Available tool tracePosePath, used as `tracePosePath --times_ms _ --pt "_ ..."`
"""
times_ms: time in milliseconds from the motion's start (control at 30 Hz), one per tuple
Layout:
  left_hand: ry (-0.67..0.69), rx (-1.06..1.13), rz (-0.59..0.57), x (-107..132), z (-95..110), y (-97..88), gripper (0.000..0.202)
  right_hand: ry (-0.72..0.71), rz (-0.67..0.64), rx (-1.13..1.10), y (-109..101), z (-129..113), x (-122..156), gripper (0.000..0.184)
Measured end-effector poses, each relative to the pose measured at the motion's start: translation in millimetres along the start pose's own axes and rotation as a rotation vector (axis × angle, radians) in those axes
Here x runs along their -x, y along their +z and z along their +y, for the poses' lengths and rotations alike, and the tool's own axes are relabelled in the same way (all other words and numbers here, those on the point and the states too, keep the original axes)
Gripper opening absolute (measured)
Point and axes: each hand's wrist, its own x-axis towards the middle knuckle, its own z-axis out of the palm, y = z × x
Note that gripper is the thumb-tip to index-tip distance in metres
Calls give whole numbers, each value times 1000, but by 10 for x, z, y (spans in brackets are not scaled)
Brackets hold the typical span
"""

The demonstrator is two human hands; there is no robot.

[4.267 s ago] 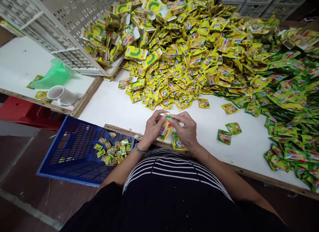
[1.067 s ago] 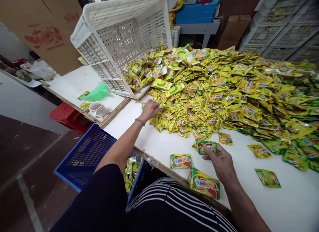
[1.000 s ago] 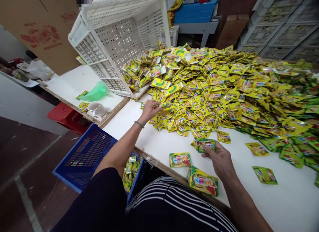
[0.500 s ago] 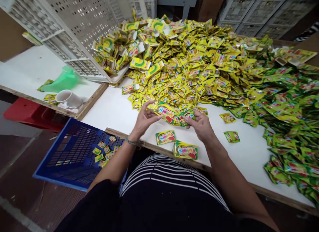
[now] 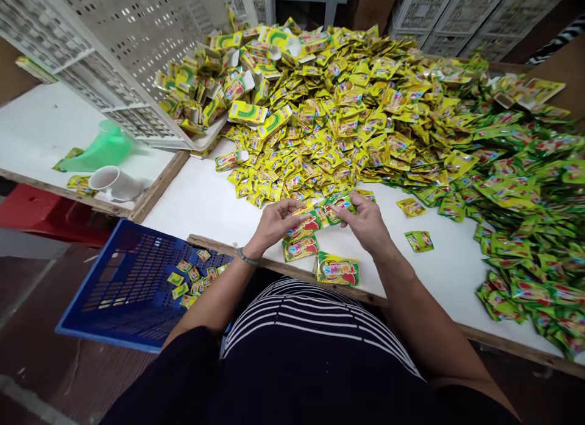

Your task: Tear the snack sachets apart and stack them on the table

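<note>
My left hand is closed on a small yellow and green printed carton, held just above the table's front part. Green sachets are pinched in my right hand at the carton's right end. Whether they are partly inside it I cannot tell. Just below my hands, two filled-looking cartons lie on the white tabletop: a left carton and a right carton at the edge. To the right of my right hand are a loose yellow sachet and a loose green sachet.
A big heap of yellow sachets fills the table's back, with green sachets heaped at right. Cartons spill from a tipped white crate. A blue crate with several packets sits lower left. A white mug stands on the side table.
The left hand has turned the carton, tilting its right end upward, and both hands are closer together. The right hand still grips the green sachets. The view has shifted slightly.
</note>
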Motion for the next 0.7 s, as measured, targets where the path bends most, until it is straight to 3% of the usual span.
tracePosePath --times_ms 67,167,333,567,700 --pt "-39 87 17 37 -50 57 46 -64 -22 97 19 2 -4 34" --pt "-108 192 -16 54 -51 121 48 -201 49 196 83 1 -29 34" --pt "-228 305 -69 53 -4 155 47 -223 188 209 205 -4 -16 34" --pt "-235 404 36 76 -17 193 49 -315 240 303 231 37 86 25" --pt "-202 349 27 94 -15 160 49 -389 169 368 112 88 16 25"
